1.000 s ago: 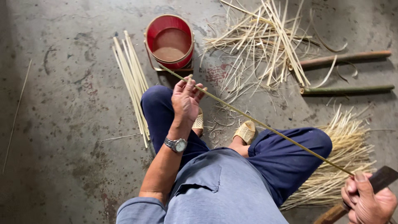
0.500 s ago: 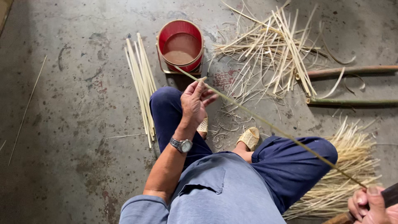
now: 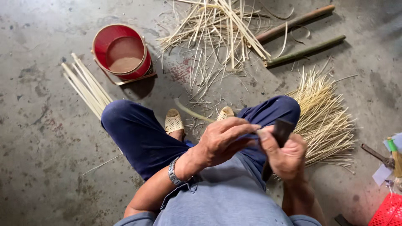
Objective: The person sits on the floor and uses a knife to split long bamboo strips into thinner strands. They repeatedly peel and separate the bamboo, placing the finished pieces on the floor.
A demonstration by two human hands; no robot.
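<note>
The left hand point(image 3: 224, 140) and right hand point(image 3: 284, 152) meet just above the lap, near the middle of the view. The right hand is clamped on a dark knife point(image 3: 279, 133), its blade standing up out of the fist. The left hand's fingers point(image 3: 240, 127) are pinched on a thin strip point(image 3: 194, 114) right beside the blade; the strip runs out toward 10 o'clock, past the sandals point(image 3: 174, 122), and curves down to the floor point(image 3: 37, 167). A watch point(image 3: 173, 172) sits on the left wrist.

At 11 o'clock stands a red bucket point(image 3: 121, 52) with murky water in it, and just beside it, at 10 o'clock, lies a neat bundle of pale slats point(image 3: 86, 86). At 12 o'clock is a loose heap of split strips point(image 3: 217, 29), with two poles point(image 3: 301, 35) lying at 1 o'clock. At 3 o'clock, behind the right knee, a fan of fine splints point(image 3: 324, 117) spreads over the floor. A red basket point(image 3: 387, 211) shows at 4 o'clock.
</note>
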